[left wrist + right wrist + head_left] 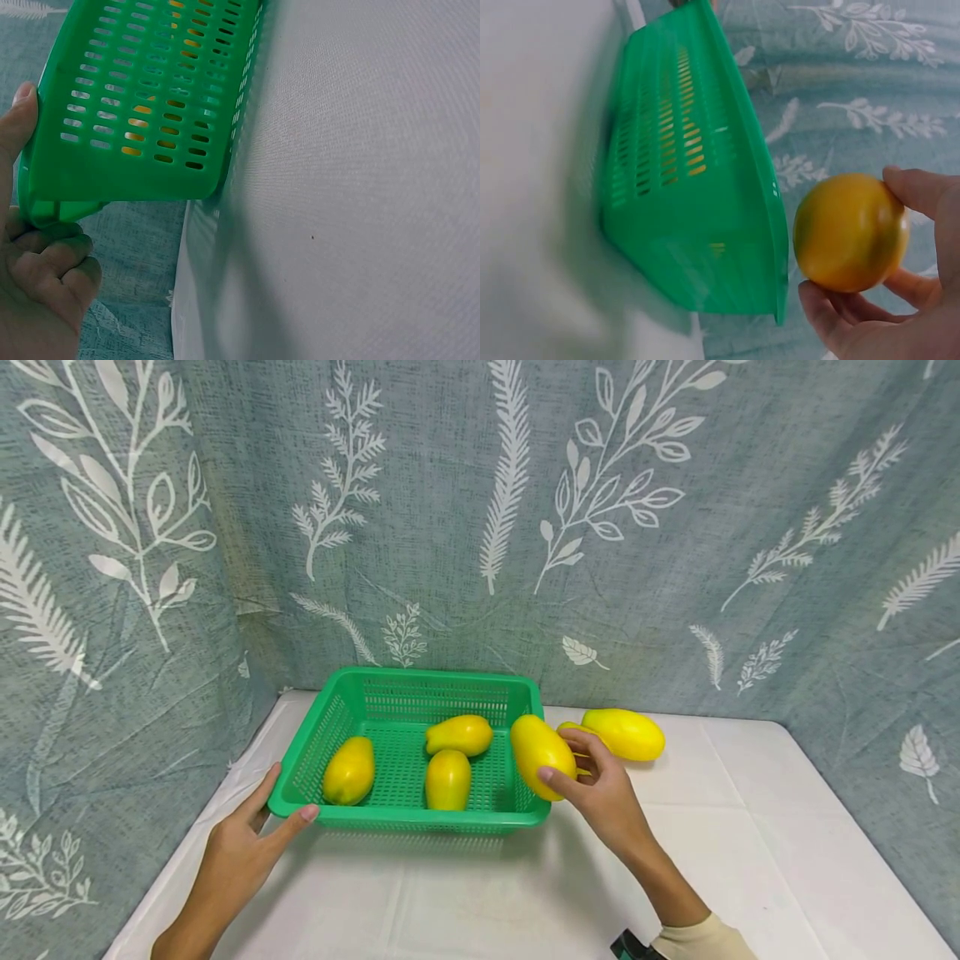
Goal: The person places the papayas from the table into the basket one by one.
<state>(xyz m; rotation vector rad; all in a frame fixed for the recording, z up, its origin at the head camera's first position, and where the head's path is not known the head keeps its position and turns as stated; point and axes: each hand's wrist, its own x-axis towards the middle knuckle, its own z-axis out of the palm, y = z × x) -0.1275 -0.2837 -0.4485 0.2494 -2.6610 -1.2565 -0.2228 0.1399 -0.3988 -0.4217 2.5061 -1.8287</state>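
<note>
A green plastic basket (408,817) with slotted walls stands on the white cloth. My left hand (243,843) grips its near left corner, thumb on top of the rim and fingers curled beneath, as the left wrist view also shows. Inside lie three smooth yellow fruits: one at the left (349,772), one at the back right (460,735) and one in front of that (448,781). With thumb and fingertips my right hand (603,785) holds a mango-shaped yellow fruit (542,756) at the basket's right rim. The right wrist view shows this held fruit (851,232) end-on, just outside the rim.
Beyond my right hand another yellow fruit (626,734) lies on the white cloth (720,827), with part of one more showing behind my fingers. A grey-green curtain (450,527) with white leaf prints hangs behind the table and along both sides.
</note>
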